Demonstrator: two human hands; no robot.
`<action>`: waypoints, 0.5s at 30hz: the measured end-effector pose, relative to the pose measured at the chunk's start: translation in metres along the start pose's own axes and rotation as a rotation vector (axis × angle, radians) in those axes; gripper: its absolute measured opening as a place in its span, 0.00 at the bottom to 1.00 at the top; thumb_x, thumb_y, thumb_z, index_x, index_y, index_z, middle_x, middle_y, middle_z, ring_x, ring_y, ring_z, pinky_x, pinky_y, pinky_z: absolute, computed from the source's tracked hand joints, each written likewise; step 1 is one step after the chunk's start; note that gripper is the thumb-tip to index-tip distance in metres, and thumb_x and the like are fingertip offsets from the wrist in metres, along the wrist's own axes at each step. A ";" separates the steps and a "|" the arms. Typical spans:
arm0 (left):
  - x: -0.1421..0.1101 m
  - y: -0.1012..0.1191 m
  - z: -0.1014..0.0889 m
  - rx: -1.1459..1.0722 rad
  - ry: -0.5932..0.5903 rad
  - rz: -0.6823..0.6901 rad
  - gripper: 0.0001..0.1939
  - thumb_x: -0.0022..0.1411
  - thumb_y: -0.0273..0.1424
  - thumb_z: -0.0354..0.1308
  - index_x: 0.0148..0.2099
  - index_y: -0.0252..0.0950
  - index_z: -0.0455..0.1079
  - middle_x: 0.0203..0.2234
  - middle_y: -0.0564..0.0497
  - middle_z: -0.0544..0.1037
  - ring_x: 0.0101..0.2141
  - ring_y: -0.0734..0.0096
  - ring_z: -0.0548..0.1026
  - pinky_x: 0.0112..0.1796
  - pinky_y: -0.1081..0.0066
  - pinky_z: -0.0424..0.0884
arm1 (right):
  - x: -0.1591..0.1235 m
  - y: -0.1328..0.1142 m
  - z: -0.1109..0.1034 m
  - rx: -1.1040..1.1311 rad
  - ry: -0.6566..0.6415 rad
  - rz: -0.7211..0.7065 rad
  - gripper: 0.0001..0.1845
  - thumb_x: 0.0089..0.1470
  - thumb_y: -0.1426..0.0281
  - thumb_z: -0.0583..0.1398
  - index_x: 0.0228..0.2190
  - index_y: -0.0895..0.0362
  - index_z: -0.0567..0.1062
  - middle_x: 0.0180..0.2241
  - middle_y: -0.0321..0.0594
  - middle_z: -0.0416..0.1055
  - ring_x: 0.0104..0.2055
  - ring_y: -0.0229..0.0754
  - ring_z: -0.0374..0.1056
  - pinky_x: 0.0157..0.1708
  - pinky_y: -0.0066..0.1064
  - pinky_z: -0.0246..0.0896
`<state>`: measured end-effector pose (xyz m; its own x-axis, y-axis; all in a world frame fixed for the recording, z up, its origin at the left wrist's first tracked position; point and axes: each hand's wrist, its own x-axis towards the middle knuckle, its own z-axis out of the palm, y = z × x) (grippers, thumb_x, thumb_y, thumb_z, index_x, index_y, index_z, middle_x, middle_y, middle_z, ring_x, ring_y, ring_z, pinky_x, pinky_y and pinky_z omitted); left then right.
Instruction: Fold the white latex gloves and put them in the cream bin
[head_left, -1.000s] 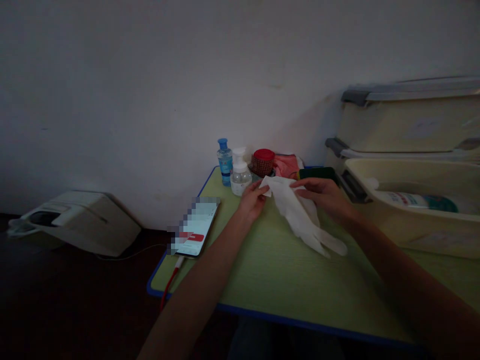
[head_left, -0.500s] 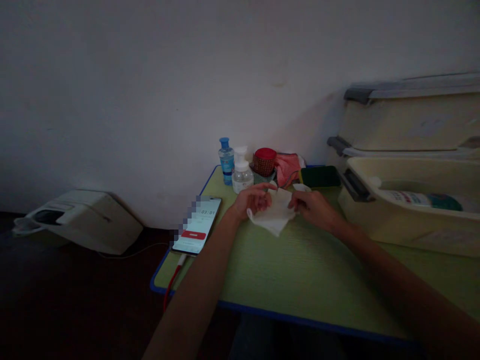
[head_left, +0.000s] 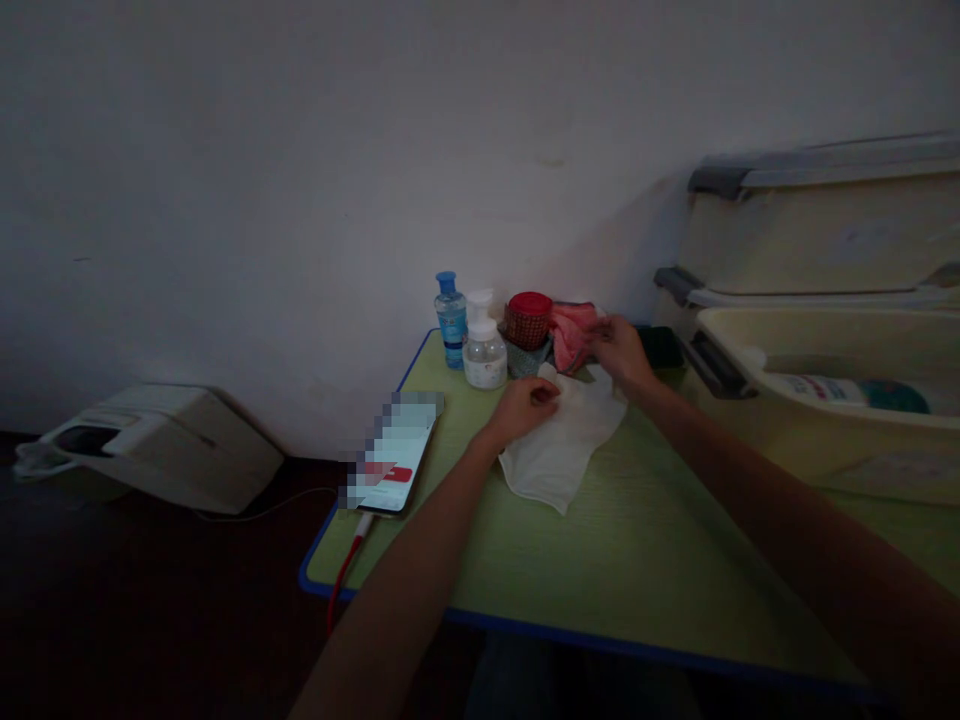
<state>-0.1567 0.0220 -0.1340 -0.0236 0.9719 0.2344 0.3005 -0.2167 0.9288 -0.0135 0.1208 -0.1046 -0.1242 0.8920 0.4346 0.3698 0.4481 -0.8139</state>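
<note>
A thin white cloth (head_left: 559, 460) lies spread over the green table, its lower corner pointing toward me. My left hand (head_left: 525, 410) is closed at the cloth's upper left part, thumb and fingers curled together on it. Farther back, my right hand (head_left: 622, 352) is raised above the cloth's upper right side, fingertips drawn together in front of a pink cloth (head_left: 574, 330). Whatever sits between those fingertips is too small and dim to make out. Left of the pink cloth stands a woven container with a red top (head_left: 529, 318).
A clear pump bottle (head_left: 485, 358) and a blue bottle (head_left: 451, 325) stand by the wall. A phone (head_left: 397, 450) with a red cable lies at the table's left edge. Cream storage bins (head_left: 825, 450) are on the right, and a white box (head_left: 180, 440) is at lower left.
The white cloth has opened out wider and hangs lower toward me. My right hand has moved up and back toward the pink cloth; my left hand has curled closed and shifted slightly right.
</note>
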 end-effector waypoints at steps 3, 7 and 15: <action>-0.001 0.000 0.000 0.052 -0.025 0.013 0.06 0.44 0.19 0.59 0.28 0.31 0.72 0.23 0.52 0.75 0.26 0.76 0.69 0.32 0.75 0.67 | 0.026 0.010 0.013 -0.029 0.083 0.054 0.14 0.40 0.75 0.53 0.34 0.58 0.66 0.36 0.44 0.69 0.42 0.45 0.67 0.41 0.37 0.62; 0.000 -0.003 0.000 0.091 -0.033 0.027 0.04 0.47 0.20 0.58 0.28 0.31 0.71 0.24 0.51 0.76 0.26 0.77 0.70 0.31 0.75 0.67 | 0.051 0.016 0.019 -0.121 0.121 0.106 0.17 0.43 0.76 0.53 0.39 0.60 0.67 0.40 0.45 0.69 0.46 0.47 0.64 0.45 0.36 0.59; 0.001 -0.005 0.000 0.119 -0.034 0.029 0.04 0.49 0.20 0.56 0.29 0.30 0.71 0.24 0.50 0.76 0.26 0.76 0.71 0.31 0.75 0.67 | 0.078 0.026 0.027 -0.353 0.014 0.261 0.12 0.55 0.66 0.58 0.39 0.62 0.71 0.40 0.41 0.69 0.41 0.41 0.67 0.42 0.39 0.63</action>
<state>-0.1578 0.0239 -0.1381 0.0186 0.9684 0.2485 0.4120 -0.2339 0.8807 -0.0380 0.2032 -0.1020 0.0267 0.9707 0.2386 0.6792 0.1575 -0.7169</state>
